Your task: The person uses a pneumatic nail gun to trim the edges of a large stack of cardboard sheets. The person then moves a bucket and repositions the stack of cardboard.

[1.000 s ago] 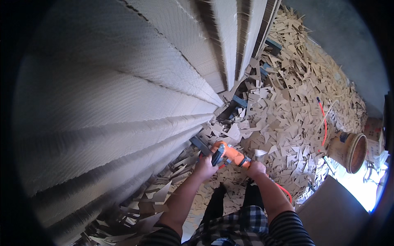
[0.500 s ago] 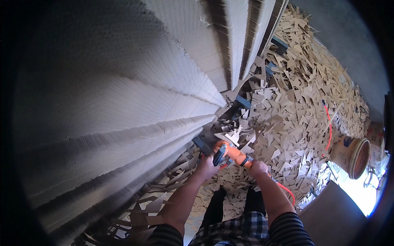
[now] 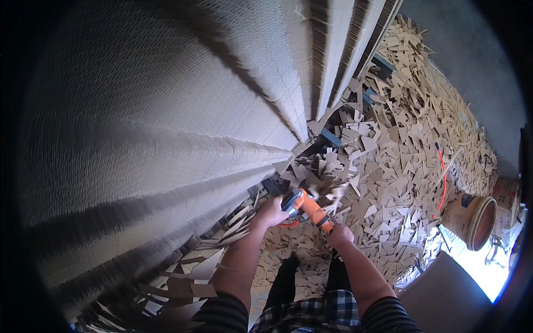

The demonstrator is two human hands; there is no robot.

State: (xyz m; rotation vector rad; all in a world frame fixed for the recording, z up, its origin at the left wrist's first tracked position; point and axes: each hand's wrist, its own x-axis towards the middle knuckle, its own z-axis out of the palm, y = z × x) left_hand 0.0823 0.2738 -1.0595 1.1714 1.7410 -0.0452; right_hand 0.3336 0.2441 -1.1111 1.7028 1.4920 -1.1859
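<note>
Both my hands hold an orange air power tool [image 3: 312, 208] low beside a tall stack of cut cardboard sheets [image 3: 222, 139]. My left hand [image 3: 270, 212] is wrapped round the dark grip at its front end, close to the stack's edge. The fingers of my right hand [image 3: 340, 237] close round its rear end. Blurred cardboard scraps [image 3: 335, 193] are in motion just beyond the tool's head. A red hose [image 3: 288, 225] shows under the tool; where it joins is hidden. The part of the tool touching the stack cannot be made out.
Cardboard offcuts [image 3: 411, 139] lie heaped across the floor around my legs. Dark blue blocks [image 3: 331, 137] stick out beneath the stack. A second red hose [image 3: 442, 177] lies on the heap. At right are a tub [image 3: 472, 219] and a large board [image 3: 444, 294].
My hands and the tool have shifted slightly left along the stack's edge. Scraps beside the tool's head have moved and blurred. Both hands keep their grip.
</note>
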